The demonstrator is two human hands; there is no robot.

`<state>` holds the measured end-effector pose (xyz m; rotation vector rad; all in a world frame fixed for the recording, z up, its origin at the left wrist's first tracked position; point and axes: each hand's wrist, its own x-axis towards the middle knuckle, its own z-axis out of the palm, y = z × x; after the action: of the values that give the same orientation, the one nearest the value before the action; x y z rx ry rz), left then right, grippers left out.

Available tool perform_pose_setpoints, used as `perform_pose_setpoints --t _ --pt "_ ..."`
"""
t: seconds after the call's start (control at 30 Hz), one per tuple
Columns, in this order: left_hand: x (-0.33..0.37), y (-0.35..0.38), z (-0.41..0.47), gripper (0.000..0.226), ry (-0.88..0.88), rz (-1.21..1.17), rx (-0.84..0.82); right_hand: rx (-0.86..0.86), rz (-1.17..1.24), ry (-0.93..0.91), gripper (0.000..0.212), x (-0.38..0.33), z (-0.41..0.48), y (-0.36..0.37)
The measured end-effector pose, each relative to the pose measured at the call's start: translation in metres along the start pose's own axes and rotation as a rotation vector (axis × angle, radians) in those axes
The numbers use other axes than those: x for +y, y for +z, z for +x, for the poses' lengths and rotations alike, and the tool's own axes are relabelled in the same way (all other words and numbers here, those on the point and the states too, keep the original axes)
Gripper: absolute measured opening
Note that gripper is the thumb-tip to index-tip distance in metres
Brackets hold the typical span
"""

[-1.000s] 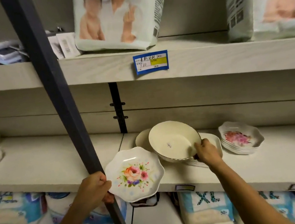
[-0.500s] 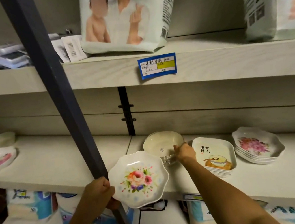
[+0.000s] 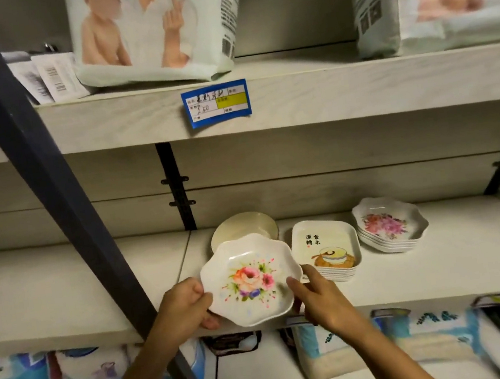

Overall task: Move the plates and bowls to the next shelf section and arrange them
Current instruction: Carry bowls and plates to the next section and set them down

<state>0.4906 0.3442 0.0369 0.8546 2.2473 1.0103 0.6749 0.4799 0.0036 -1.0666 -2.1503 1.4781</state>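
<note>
The left hand [image 3: 185, 307] grips the flowered plate [image 3: 251, 281] at its left rim, thumb on the upper face and fingers curled under, so the plate rides tilted toward the camera with its painted roses showing. The right hand [image 3: 316, 295] meets the opposite rim, fingers spread and only lightly touching the scalloped edge; whether it truly clasps the plate or merely steadies it cannot be told. Two-sided support suits a shallow, slick dish: it likely keeps the plate level enough to be steered around the dark upright post [image 3: 49, 185] that crosses in front of the left forearm.

The plate hangs just above the front edge of the middle shelf [image 3: 445, 261], near the seam between two shelf sections. Directly behind it sits a cream bowl [image 3: 247, 226], partly hidden by the plate. Just to the right stands a stack of square dishes [image 3: 326, 247] with a printed picture, and beside that a stack of flowered scalloped plates [image 3: 390, 225], each kind kept in its own pile, apparently to sort like with like. The section to the left of the seam is bare in view. Diaper packs [image 3: 155, 26] fill the shelf above
</note>
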Motion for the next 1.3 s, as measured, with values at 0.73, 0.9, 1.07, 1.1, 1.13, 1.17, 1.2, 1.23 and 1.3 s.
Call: perform_pose_setpoints --t 0.73,0.9,1.07,1.1,1.13,1.17,1.2,1.23,1.3 --pt "0.032 0.061 0.048 0.038 -0.087 -0.228 -0.254 0.578 -0.082 0.326 0.035 0.062 0.071 -0.149" --pt "0.033 0.065 0.051 0.034 -0.05 -0.175 -0.259 0.694 -0.055 0.468 0.045 0.078 0.091 -0.175" --pt "0.041 0.068 0.048 0.032 0.012 -0.103 -0.27 0.72 -0.01 0.561 0.048 0.094 0.103 -0.185" --pt "0.043 0.068 0.048 0.031 0.022 -0.089 -0.268 0.724 -0.008 0.572 0.047 0.096 0.105 -0.185" --pt "0.045 0.068 0.048 0.031 0.029 -0.08 -0.266 0.728 -0.011 0.58 0.047 0.097 0.106 -0.186" --pt "0.046 0.067 0.048 0.031 0.033 -0.078 -0.265 0.734 -0.016 0.587 0.045 0.099 0.106 -0.186" --pt "0.047 0.067 0.048 0.031 0.034 -0.08 -0.263 0.744 -0.024 0.593 0.043 0.1 0.107 -0.186" --pt "0.048 0.067 0.048 0.031 0.032 -0.082 -0.261 0.753 -0.038 0.597 0.042 0.102 0.107 -0.187" --pt "0.049 0.066 0.048 0.031 0.033 -0.084 -0.253 0.766 -0.078 0.591 0.041 0.105 0.107 -0.186"
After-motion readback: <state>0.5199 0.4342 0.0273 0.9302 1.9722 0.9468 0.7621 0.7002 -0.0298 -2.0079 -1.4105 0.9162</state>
